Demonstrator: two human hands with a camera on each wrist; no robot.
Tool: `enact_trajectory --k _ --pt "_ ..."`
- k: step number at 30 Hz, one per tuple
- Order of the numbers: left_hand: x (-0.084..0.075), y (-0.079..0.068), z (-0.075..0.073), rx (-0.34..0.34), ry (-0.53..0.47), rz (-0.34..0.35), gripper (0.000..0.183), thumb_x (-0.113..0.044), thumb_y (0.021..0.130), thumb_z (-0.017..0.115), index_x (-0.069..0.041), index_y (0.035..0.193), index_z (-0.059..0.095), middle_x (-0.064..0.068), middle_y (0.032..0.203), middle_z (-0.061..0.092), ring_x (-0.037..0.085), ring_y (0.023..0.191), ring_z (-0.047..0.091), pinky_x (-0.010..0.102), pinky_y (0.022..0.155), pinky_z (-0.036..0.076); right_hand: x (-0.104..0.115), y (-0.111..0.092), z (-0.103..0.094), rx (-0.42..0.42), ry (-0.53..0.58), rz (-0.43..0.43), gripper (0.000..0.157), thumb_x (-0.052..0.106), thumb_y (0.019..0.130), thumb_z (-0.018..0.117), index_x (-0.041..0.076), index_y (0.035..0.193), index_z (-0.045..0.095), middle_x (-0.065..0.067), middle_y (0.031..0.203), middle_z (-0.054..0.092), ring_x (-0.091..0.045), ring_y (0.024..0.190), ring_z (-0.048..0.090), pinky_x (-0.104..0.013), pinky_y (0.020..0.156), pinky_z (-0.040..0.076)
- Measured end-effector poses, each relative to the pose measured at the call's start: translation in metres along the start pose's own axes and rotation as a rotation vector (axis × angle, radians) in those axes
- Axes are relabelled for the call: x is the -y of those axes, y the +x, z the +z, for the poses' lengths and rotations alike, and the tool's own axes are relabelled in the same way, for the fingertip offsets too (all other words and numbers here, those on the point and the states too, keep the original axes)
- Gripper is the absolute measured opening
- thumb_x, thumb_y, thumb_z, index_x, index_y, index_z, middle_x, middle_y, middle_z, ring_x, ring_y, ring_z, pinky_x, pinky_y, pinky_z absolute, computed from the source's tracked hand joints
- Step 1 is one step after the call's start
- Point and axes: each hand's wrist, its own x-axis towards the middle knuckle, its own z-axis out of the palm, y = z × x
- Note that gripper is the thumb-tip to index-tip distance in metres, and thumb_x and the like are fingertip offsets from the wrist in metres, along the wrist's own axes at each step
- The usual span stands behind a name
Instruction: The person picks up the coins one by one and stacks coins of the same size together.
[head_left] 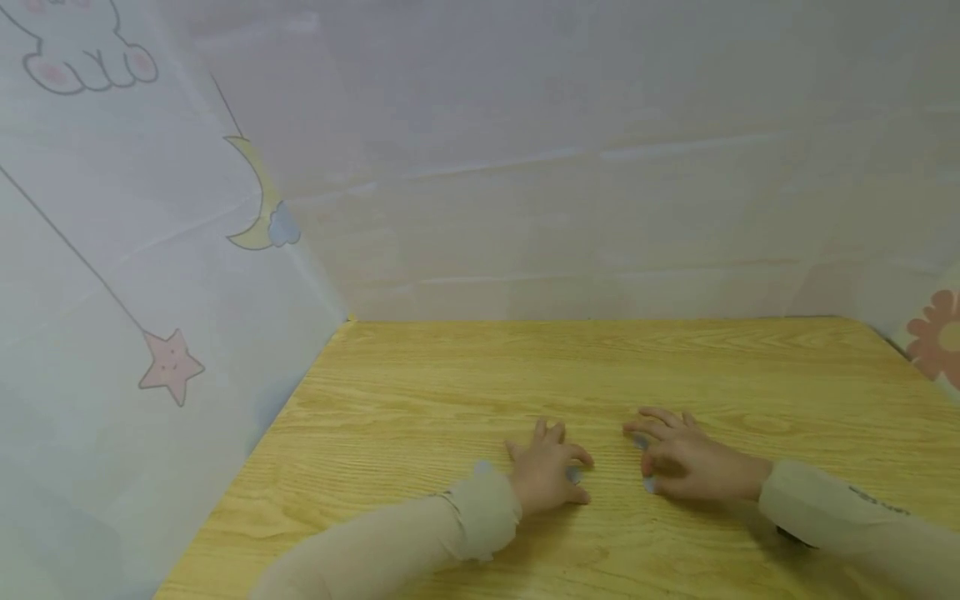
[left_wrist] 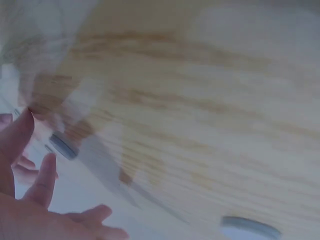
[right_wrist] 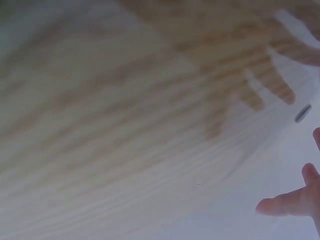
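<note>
My left hand (head_left: 547, 473) spreads its fingers low over the wooden table, around a small grey disc (head_left: 573, 475) that shows between thumb and index finger. In the left wrist view a thick, dark-edged disc (left_wrist: 64, 145) lies just beyond the fingertips, and a second disc (left_wrist: 250, 230) lies farther off, at the bottom edge. My right hand (head_left: 686, 458) hovers with bent, parted fingers over two more discs: one pale disc (head_left: 648, 484) by the thumb, one disc (head_left: 640, 441) under the fingers. In the right wrist view, a disc (right_wrist: 303, 113) lies beyond the parted fingers.
Another pale disc (head_left: 482, 468) lies beside the left cuff. The wood-grained table (head_left: 480, 367) reaches back to a pale wall sheet (head_left: 525, 233). At the left stands a sheet printed with a moon and a star (head_left: 172, 367). Both hands cast shadows on the table.
</note>
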Motion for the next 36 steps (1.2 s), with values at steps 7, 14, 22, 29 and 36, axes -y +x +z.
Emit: enact_trajectory --k 7,14,22,29,36 --pt "-0.013 0.006 0.011 -0.044 0.034 -0.020 0.039 -0.049 0.075 0.077 -0.034 0.111 0.072 0.009 0.150 0.041 0.036 0.142 0.026 0.077 0.095 0.026 -0.003 -0.002 -0.002 -0.057 -0.015 -0.007 0.018 0.022 0.084 0.077 0.031 0.088 0.062 -0.028 0.136 0.045 -0.059 0.127 0.019 -0.089 0.079 0.007" --pt "-0.023 0.011 0.023 -0.044 0.010 -0.045 0.034 -0.050 0.075 0.075 -0.039 0.107 0.073 0.003 0.150 0.042 0.033 0.143 0.025 0.074 0.099 0.023 -0.007 -0.002 -0.006 -0.062 -0.039 0.051 0.025 0.017 0.080 0.079 0.033 0.088 0.062 -0.027 0.140 0.043 -0.056 0.130 0.019 -0.089 0.080 0.006" --pt "-0.038 0.013 0.023 -0.009 0.080 -0.066 0.035 -0.056 0.078 0.070 -0.044 0.111 0.071 0.000 0.151 0.040 0.030 0.144 0.025 0.070 0.101 0.027 -0.009 0.001 -0.010 -0.087 -0.053 0.097 0.031 0.008 0.077 0.080 0.031 0.089 0.063 -0.029 0.143 0.037 -0.062 0.129 0.016 -0.089 0.079 0.004" --pt "-0.045 0.013 0.017 0.036 0.026 -0.078 0.039 -0.055 0.080 0.068 -0.042 0.116 0.069 0.002 0.153 0.036 0.032 0.144 0.022 0.070 0.103 0.023 -0.011 0.002 -0.012 -0.117 -0.091 0.091 0.027 0.010 0.077 0.081 0.027 0.091 0.064 -0.028 0.143 0.035 -0.062 0.129 0.016 -0.090 0.078 0.003" --pt "-0.047 0.019 0.026 0.038 0.031 -0.089 0.041 -0.058 0.078 0.068 -0.047 0.117 0.067 -0.001 0.154 0.034 0.028 0.145 0.020 0.068 0.105 0.024 -0.014 0.003 -0.013 -0.106 -0.080 0.111 0.024 0.015 0.081 0.079 0.028 0.093 0.063 -0.028 0.144 0.032 -0.060 0.131 0.014 -0.089 0.081 0.001"
